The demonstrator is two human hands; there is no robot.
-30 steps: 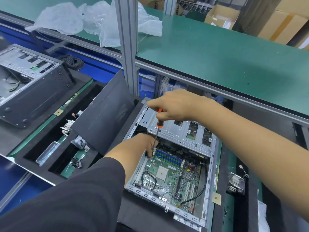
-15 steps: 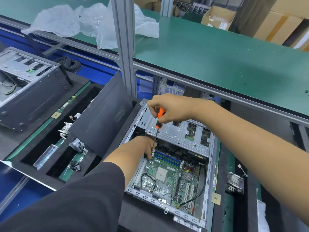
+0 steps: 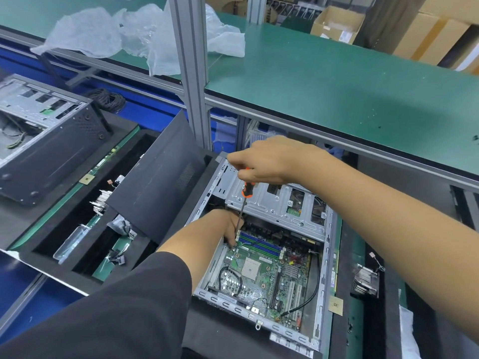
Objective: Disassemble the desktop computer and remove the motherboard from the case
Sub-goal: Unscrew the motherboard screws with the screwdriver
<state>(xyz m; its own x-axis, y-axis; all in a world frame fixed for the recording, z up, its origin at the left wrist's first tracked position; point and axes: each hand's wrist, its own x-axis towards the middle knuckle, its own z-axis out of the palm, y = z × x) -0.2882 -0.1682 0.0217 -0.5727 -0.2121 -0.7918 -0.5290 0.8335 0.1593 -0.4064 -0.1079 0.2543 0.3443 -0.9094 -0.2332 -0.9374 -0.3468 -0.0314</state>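
Inside the open computer case point(image 3: 327, 257), lying on its side on the black bench mat, the green motherboard point(image 3: 261, 270) sits flat on the case floor, with blue memory slots point(image 3: 261, 243) along its far edge and a black cable point(image 3: 308, 299) looped over its right part. The silver drive cage point(image 3: 274, 203) spans the far end of the case. The right hand point(image 3: 267, 160) grips the orange-and-black screwdriver point(image 3: 245, 200) by its handle above the cage, the shaft running down to the board's far-left corner. The left hand point(image 3: 228, 229) reaches into that same corner, fingertips curled beside the shaft's tip; whether they pinch anything, I cannot tell. Left of the case, a black side panel point(image 3: 158, 177) leans up, and beyond it a black foam tray point(image 3: 46, 257) holds 1 clear plastic piece point(image 3: 71, 244), small connectors point(image 3: 116, 259) and loose metal parts point(image 3: 99, 202). Right of the case lies a finned heatsink point(image 3: 365, 279).
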